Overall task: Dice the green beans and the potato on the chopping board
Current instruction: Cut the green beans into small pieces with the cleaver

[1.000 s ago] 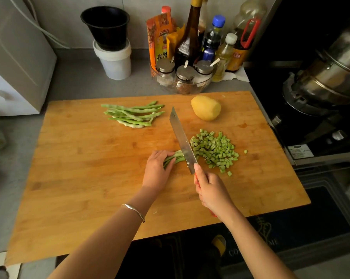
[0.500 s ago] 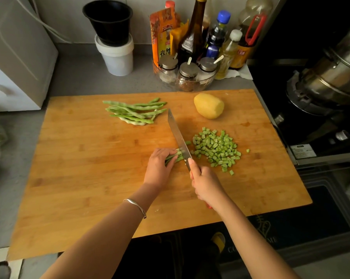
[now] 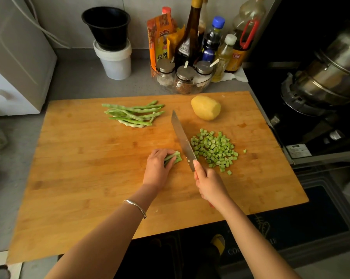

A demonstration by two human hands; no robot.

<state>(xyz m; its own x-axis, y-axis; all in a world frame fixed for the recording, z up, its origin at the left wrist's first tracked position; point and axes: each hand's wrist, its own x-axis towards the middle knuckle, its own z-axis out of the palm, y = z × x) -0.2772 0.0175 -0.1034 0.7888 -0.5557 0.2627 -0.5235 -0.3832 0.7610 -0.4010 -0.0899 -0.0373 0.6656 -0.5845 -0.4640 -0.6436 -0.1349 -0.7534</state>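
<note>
A big wooden chopping board (image 3: 89,188) covers the counter. My left hand (image 3: 157,170) curls over a short bundle of green beans (image 3: 175,157) near the board's middle. My right hand (image 3: 210,183) grips the handle of a knife (image 3: 183,140), its blade lying just right of the bundle with a small gap between them. Right of the blade sits a pile of diced bean pieces (image 3: 215,150). Whole green beans (image 3: 134,115) lie at the back of the board, and a peeled yellow potato (image 3: 206,107) rests at the back right.
Behind the board stand a white tub with a black pot (image 3: 111,43) on it, spice jars in a glass bowl (image 3: 183,77), and sauce bottles (image 3: 210,37). A steel pot (image 3: 331,73) sits on the stove at right. A white appliance (image 3: 13,57) stands at left.
The bean bundle has grown shorter and the diced pile larger. The knife has shifted right, away from the bundle's cut end.
</note>
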